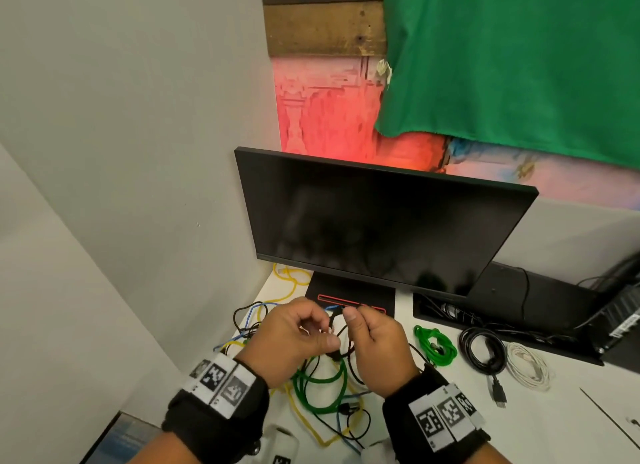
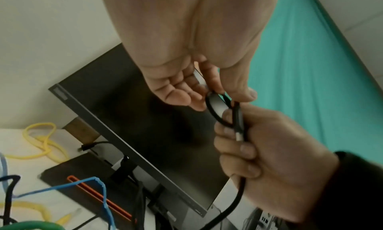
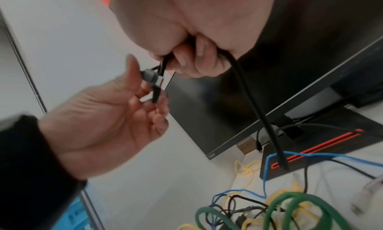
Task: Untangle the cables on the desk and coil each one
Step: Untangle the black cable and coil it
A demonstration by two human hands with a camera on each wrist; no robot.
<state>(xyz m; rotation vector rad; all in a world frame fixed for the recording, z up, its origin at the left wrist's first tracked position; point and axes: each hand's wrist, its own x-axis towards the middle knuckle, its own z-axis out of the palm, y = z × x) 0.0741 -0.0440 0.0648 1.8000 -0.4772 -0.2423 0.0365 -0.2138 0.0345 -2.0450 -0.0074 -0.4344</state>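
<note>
Both hands hover over a tangle on the white desk (image 1: 554, 415), where a green cable (image 1: 325, 380), a yellow cable (image 1: 304, 420) and a blue cable (image 1: 242, 332) cross thin black ones. Between the hands runs a black cable (image 1: 332, 320). My left hand (image 1: 329, 330) pinches a small loop of it beside a grey connector (image 2: 216, 102) with thumb and forefinger. My right hand (image 1: 351, 321) has its fingers (image 2: 244, 148) curled round the same black cable (image 2: 238, 119), a metal plug tip showing in the fist. From the right fist the black cable (image 3: 248, 94) hangs down toward the monitor base.
A dark monitor (image 1: 374, 228) stands just behind the hands on a black base with a red stripe (image 1: 349, 299). To the right lie a coiled green cable (image 1: 434, 347), a coiled black cable (image 1: 481, 354) and a coiled white cable (image 1: 528, 368). A wall runs along the left.
</note>
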